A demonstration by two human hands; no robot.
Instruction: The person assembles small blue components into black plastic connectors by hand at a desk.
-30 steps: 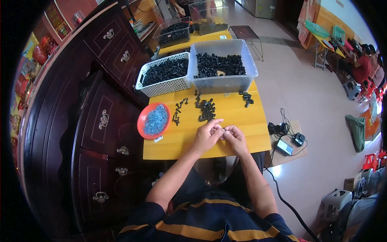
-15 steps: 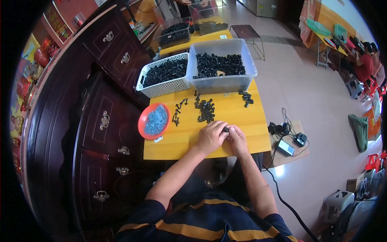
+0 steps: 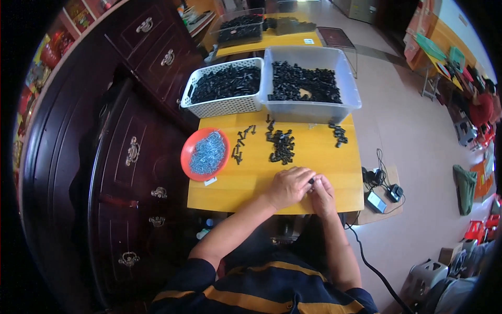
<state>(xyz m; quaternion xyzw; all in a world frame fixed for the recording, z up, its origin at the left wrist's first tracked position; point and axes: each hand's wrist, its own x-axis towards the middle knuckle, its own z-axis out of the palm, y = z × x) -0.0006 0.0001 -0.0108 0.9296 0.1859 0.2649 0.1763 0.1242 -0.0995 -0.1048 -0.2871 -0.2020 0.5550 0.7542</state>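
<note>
Close together over the near right part of the yellow table [image 3: 246, 191], my left hand [image 3: 289, 187] and my right hand [image 3: 322, 194] pinch one small black plastic part [image 3: 312, 181] between them. Fingers cover most of it, so its exact shape is hidden. Just beyond my hands lies a pile of small black parts [image 3: 282, 146]. Several longer black pieces [image 3: 240, 142] are scattered to its left. A red bowl [image 3: 186, 166] of small silvery metal pieces [image 3: 208, 153] sits at the table's left edge. Another little group of black parts [image 3: 339, 135] lies on the right.
A white perforated basket [image 3: 222, 109] and a translucent bin [image 3: 314, 111], both filled with black parts, stand along the far edge. Dark wooden drawers [image 3: 120, 141] rise on the left. Cables and a small device [image 3: 375, 202] lie right of the table. People sit at a distant table.
The whole view has shifted, so the table and bins appear lower and further right. My hands stay together on the black part, their grip slightly altered.
</note>
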